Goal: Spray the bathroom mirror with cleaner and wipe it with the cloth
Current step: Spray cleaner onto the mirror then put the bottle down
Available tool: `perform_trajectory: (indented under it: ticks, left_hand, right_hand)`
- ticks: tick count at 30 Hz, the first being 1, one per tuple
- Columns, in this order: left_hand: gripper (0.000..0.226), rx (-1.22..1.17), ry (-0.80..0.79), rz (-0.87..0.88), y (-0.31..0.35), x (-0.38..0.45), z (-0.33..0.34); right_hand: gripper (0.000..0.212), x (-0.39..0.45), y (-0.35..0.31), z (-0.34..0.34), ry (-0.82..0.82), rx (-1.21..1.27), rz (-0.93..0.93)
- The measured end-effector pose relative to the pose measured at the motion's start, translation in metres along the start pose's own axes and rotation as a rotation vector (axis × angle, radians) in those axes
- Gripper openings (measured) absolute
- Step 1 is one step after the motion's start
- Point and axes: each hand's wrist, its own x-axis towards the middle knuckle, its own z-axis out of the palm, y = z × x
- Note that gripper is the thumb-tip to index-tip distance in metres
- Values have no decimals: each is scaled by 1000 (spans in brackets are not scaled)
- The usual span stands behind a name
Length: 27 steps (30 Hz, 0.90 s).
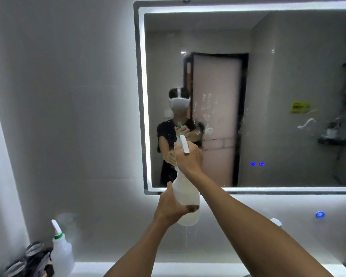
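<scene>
The mirror hangs on the grey tiled wall straight ahead of me, its edge lit by a white strip, and wet streaks and droplets already show on the glass around the middle. I hold the white spray bottle up in front of its lower left corner, tilted so the nozzle points at the glass. My right hand is wrapped round the neck and trigger head, fingers curled tight on it. My left hand cups the lower body of the bottle, thumb up along its side and fingers closed round it. In the reflection I see my own arms raised with the bottle, and a door behind me. Two small blue lights glow on the glass. Down at the lower left, a second white bottle with a green collar stands on the counter just beside some dark jars.
</scene>
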Motion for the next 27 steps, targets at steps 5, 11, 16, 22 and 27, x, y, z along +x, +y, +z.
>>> perform_trajectory:
  ticks: [5,11,16,22,27]
  left_hand:
    - [84,17,-31,31,9,3,5]
    - [85,-7,-73,89,29,7,24]
    - [86,-16,-126,86,39,2,41]
    - [87,-24,-150,70,38,-4,49]
    - [90,22,-133,68,37,-3,47]
  right_hand:
    - [25,4,5,-22,15,78,38]
    - [17,9,10,-56,28,68,29]
    - [23,10,23,-71,61,-21,55]
    - [28,6,31,-71,93,-63,65]
    - [25,6,35,-73,82,7,84]
